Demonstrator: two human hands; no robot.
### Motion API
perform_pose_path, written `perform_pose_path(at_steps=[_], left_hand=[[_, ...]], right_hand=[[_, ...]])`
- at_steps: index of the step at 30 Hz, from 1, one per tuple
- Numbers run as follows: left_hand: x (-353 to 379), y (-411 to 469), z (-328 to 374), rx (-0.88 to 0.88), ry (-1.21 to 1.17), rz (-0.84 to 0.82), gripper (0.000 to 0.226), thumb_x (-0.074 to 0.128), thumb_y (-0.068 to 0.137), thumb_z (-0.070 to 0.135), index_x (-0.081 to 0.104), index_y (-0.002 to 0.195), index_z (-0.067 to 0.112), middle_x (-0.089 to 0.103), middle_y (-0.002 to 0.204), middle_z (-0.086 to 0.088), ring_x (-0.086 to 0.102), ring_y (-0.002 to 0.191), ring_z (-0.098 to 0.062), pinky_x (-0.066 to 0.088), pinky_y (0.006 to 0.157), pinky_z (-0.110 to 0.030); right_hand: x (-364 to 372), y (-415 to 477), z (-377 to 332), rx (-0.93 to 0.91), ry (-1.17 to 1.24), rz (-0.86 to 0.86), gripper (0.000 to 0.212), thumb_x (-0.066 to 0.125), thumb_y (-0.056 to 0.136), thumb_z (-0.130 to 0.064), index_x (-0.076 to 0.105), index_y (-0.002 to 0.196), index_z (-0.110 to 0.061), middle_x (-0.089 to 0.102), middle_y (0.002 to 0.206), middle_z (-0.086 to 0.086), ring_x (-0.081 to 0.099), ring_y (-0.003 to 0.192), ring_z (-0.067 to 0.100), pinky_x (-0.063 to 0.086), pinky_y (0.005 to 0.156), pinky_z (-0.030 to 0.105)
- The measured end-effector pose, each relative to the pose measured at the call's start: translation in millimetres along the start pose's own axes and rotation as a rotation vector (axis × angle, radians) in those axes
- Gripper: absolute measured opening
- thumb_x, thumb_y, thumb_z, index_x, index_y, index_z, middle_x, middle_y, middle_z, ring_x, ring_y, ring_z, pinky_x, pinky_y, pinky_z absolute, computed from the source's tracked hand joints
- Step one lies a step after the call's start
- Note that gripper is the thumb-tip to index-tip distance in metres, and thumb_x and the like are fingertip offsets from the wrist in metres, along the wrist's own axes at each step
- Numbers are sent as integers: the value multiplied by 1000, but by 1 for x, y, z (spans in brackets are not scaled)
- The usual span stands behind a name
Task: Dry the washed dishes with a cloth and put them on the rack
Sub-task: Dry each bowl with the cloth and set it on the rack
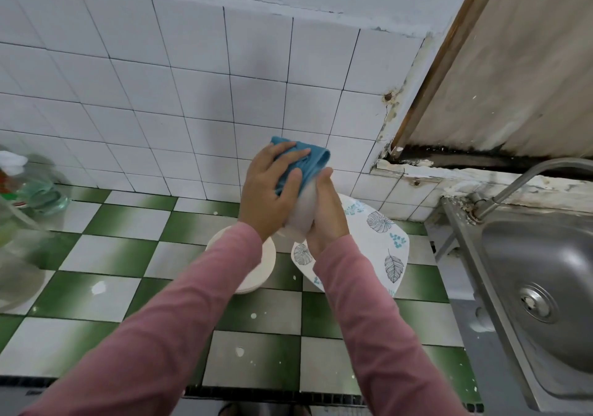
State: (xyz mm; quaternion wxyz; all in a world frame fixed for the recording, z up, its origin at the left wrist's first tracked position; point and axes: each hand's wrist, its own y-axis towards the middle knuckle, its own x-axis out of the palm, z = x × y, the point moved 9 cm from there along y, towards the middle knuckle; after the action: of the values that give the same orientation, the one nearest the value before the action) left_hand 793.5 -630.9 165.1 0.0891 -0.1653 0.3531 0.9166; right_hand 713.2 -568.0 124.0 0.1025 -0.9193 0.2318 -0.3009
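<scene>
White dish (pixel 301 211): gripped in right hand (pixel 327 219) to steady it; left hand (pixel 266 191) clamps blue cloth (pixel 316 160) over its top for wiping

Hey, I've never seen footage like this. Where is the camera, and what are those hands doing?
There is no machine here. This is one picture from a camera worn on a person's head, looking down at their own arms. The left hand grips a blue cloth and rubs it on a white dish, too blurred to name, which the right hand holds. Below them, on the green and white tiled counter, lie a leaf-patterned plate and a stack of white plates. A steel sink is on the right.
</scene>
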Motion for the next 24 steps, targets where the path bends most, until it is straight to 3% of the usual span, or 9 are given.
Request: perform_pose_path(at_steps=[3, 5, 8, 10, 12, 14, 17, 20, 24], left_hand=[[5, 16, -18, -237, -198, -126, 32, 46, 91, 29, 69, 113, 26, 64, 120, 8, 56, 114, -6, 43, 104, -32], [14, 17, -11, -176, -134, -253, 34, 44, 92, 28, 68, 117, 26, 62, 121, 9, 54, 115, -5, 41, 104, -26], [27, 11, -8, -146, -63, -372, 35, 44, 95, 30, 66, 121, 27, 60, 122, 11, 53, 114, -5, 37, 100, -17], [30, 7, -22, -352, -168, -394, 30, 46, 97, 29, 68, 118, 33, 61, 118, 16, 54, 109, 0, 39, 94, -15], [28, 4, -35, -561, -295, -377, 27, 46, 97, 32, 71, 108, 37, 68, 110, 15, 61, 104, -9, 46, 92, -25], [23, -6, -48, -751, -382, -366, 27, 44, 97, 38, 71, 95, 35, 72, 88, 11, 65, 88, -16, 52, 78, -31], [16, -34, -69, -991, -513, -314, 32, 44, 95, 47, 59, 76, 27, 60, 65, 5, 55, 63, -17, 40, 57, -25], [16, -52, -77, -1071, -630, -203, 34, 45, 92, 48, 52, 65, 29, 51, 64, 3, 40, 56, -17, 19, 54, -28], [17, -58, -63, -1020, -711, 12, 32, 42, 92, 54, 62, 87, 30, 67, 83, 3, 60, 71, -15, 39, 47, -17]], right_hand=[[-9, -3, -9, -84, -260, 54, 38, 32, 106, -48, 64, 102, -27, 69, 105, -5, 66, 100, 16, 54, 82, 28], [-15, -1, -13, -102, -304, 64, 37, 32, 106, -46, 63, 103, -26, 69, 105, -5, 65, 97, 12, 51, 75, 23], [-26, 3, -16, -131, -439, 113, 38, 31, 106, -46, 63, 108, -27, 68, 114, 2, 64, 105, 19, 53, 91, 35], [-30, 5, -19, -130, -484, 118, 36, 34, 105, -46, 64, 106, -27, 68, 112, 2, 64, 105, 22, 51, 95, 38], [-33, 4, -26, -115, -491, 126, 35, 38, 105, -46, 64, 96, -25, 67, 101, -2, 63, 97, 21, 50, 83, 32], [-42, 6, -27, -83, -420, 154, 34, 42, 103, -47, 64, 92, -23, 68, 97, -4, 64, 90, 18, 50, 74, 31], [-50, 7, -14, -7, -107, 144, 41, 44, 101, -51, 67, 112, -19, 72, 113, 7, 68, 104, 28, 55, 89, 43], [-52, 9, 4, 63, 187, 173, 46, 39, 102, -54, 68, 111, -19, 75, 104, 6, 67, 99, 29, 54, 82, 41], [-45, 15, 14, 102, 434, 223, 47, 37, 102, -56, 67, 105, -20, 73, 93, 6, 65, 91, 28, 52, 85, 48]])
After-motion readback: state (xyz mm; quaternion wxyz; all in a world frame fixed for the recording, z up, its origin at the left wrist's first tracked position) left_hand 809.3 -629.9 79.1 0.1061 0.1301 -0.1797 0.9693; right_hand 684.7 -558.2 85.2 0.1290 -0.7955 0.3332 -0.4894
